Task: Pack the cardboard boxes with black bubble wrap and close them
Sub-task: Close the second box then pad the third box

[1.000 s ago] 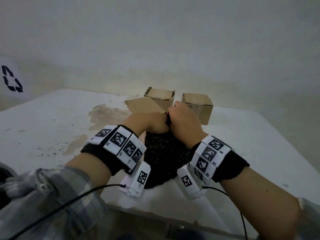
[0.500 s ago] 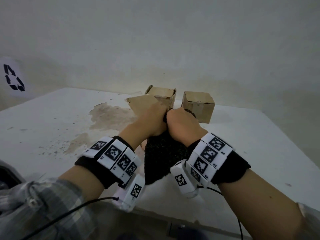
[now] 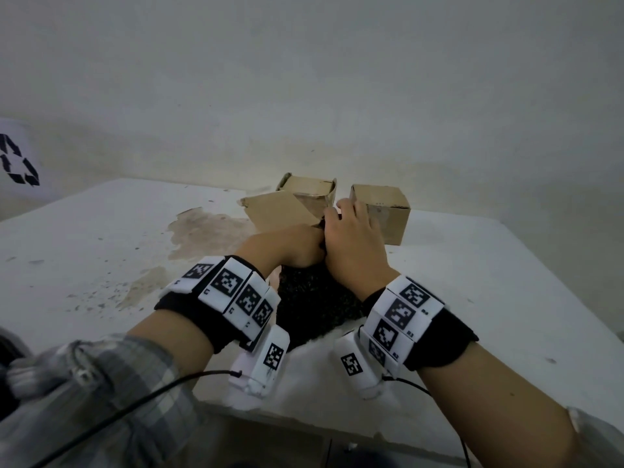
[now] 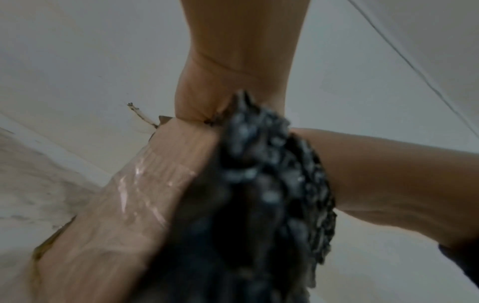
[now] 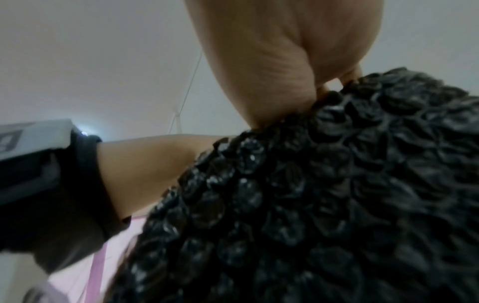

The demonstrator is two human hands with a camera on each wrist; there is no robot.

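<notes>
A bunched sheet of black bubble wrap [image 3: 312,300] hangs between my wrists, its lower end near the table's front edge. My left hand [image 3: 292,246] and right hand [image 3: 351,239] both grip its top, knuckles touching. The wrap [image 4: 259,205] lies against a cardboard box with clear tape [image 4: 124,205] in the left wrist view, which is blurred. In the right wrist view my fingers pinch the wrap [image 5: 324,184]. A raised cardboard flap [image 3: 280,211] stands just beyond my left hand. Behind it are an open-topped box [image 3: 309,192] and a closed box [image 3: 385,211].
The white table [image 3: 506,298] carries a brown stain [image 3: 206,231] and dark specks at left. A wall rises close behind the boxes, with a recycling sign [image 3: 18,163] at far left. A pink strip [image 5: 95,272] shows below the wrap. Black cables trail from both wristbands.
Both hands have carried the top of the bubble wrap up and away from me, toward the cardboard flap and the boxes. The wrap's lower end has lifted with them.
</notes>
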